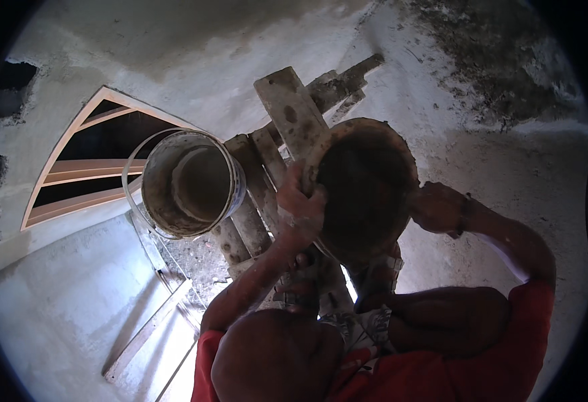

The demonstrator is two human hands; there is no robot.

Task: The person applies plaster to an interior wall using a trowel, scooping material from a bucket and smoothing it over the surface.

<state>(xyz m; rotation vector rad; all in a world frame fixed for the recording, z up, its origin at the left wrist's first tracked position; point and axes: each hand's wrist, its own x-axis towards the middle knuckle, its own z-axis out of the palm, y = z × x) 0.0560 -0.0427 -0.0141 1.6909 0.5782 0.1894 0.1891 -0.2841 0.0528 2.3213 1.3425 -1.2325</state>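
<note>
My left hand (299, 208) is closed on the left rim of a round, mud-stained container (331, 144), its inside dark, its contents unclear. My right hand (436, 209) grips the right side of the same container, fingers curled at its edge. To the left, a dirty pale bucket (191, 181) with a wire handle stands on rough wooden planks (254, 201), its inside coated grey. My bent knees and sandalled feet show below the container, on the planks.
An arched opening (87, 214) with pinkish wooden bars is in the pale plastered wall (207, 60). More boards (287, 100) lie beyond the bucket and container. A long timber (143, 331) leans lower down at the left. Dark rough patches mark the wall.
</note>
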